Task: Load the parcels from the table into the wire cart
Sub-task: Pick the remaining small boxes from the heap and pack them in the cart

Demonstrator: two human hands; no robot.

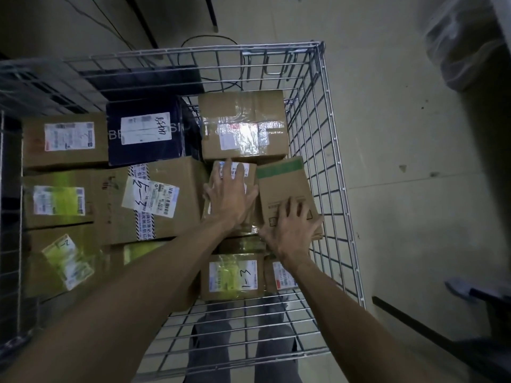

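1. The wire cart (324,87) is seen from above. Many parcels are already packed inside it, side by side and close together, so that little room is wasted.
2. The left hand (231,197) is laid flat on a small taped box (250,172). Its fingers are spread wide and straight. Nothing is gripped; the box is only pressed down from the top.
3. The right hand (290,230) is laid on the box with the green stripe (279,183). Its fingers are spread wide too, and the box is touched from above, not held around.
4. These two boxes are placed next to each other, near the right wall of the cart. The green-stripe box is tilted a little, with its far end turned toward the wire wall.
5. The hands are most likely kept flat so that the two boxes can be pushed down and slid snugly into the gap. A flat hand pushes well but cannot lift.
6. Just behind them a big shiny taped box (243,125) is set, and a dark blue box (143,131) is set to its left. A wide brown box (166,200) is pressed against the left side of the small taped box.
7. Nearer to the person, two more labelled boxes (232,276) are placed lower down, by the near wall.
8. The table is not clearly seen, so it cannot be told how many parcels are left to load.
9. Care is needed so the tilted box is not jammed against the wires.
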